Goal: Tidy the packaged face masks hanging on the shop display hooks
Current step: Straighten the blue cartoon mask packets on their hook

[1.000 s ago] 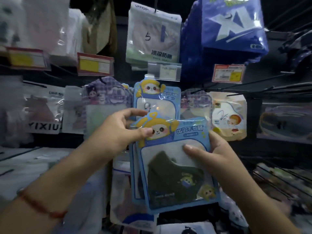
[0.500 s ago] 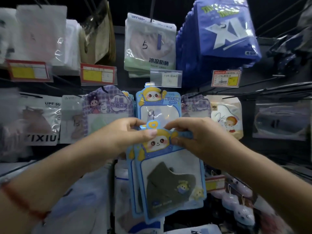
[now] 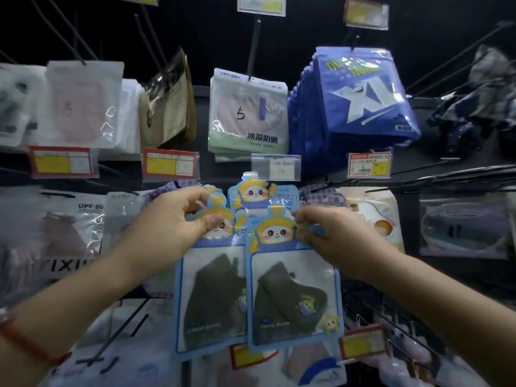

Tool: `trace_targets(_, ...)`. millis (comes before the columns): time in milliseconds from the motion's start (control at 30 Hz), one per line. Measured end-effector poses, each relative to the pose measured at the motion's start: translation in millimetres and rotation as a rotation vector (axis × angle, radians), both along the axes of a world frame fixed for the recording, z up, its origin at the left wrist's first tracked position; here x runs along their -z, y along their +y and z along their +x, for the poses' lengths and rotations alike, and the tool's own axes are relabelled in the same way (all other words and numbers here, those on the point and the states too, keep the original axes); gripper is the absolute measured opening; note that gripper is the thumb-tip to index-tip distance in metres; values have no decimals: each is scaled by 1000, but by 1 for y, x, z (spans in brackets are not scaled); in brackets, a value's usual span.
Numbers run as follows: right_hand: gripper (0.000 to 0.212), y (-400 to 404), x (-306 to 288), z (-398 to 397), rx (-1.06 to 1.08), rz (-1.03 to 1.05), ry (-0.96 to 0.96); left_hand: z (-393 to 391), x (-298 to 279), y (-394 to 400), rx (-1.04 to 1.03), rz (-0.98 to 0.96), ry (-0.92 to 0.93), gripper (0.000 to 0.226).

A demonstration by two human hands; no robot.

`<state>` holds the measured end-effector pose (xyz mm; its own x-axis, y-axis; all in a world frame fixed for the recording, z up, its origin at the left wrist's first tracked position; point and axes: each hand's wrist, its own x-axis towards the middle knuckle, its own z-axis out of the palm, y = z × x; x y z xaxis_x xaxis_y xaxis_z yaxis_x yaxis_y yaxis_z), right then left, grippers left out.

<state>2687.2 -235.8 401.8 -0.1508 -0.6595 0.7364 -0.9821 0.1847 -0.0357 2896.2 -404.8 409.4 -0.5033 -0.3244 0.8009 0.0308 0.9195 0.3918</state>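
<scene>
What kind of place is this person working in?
Most likely a shop's accessory aisle: a dark wall of metal display hooks hung with packaged face masks such as the blue "XL" packs, with red-and-yellow price tags clipped beneath the rows.

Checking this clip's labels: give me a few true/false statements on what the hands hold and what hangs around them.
1. Each hand pinches the top of its own blue cartoon pack. True: the left hand holds the left pack, the right hand holds the right pack.
2. The masks in both packs are white. False: both are dark.
3. A third cartoon pack hangs on a hook behind them. True.
4. The pack marked "5" hangs below the hands. False: it hangs above them.
5. The XL packs are red. False: they are blue.
</scene>
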Motion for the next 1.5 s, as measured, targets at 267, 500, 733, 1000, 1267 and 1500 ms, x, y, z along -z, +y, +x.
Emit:
trace_targets(267,14,-21,-9,-13,58,24,459,-24,6,-11,-117,-453,150,27)
trace_targets(500,20,-24,-25,-21,99,-31,715,-54,-8,-14,-129,-728,291,22)
trace_targets(733,23,-21,-30,-26,109,-21,782,-84,-19,-15,-69,-483,405,22)
trace_targets(1000,26,-18,-26,-31,126,-21,769,-103,-3,-14,55,-166,460,24)
trace_targets(1267,17,-11,-32,-27,113,-55,747,-97,1,-16,-24,-188,415,21)
trace_targets(1500,17,-17,-30,-30,142,-27,780,-105,-20,-14,6,-392,469,13)
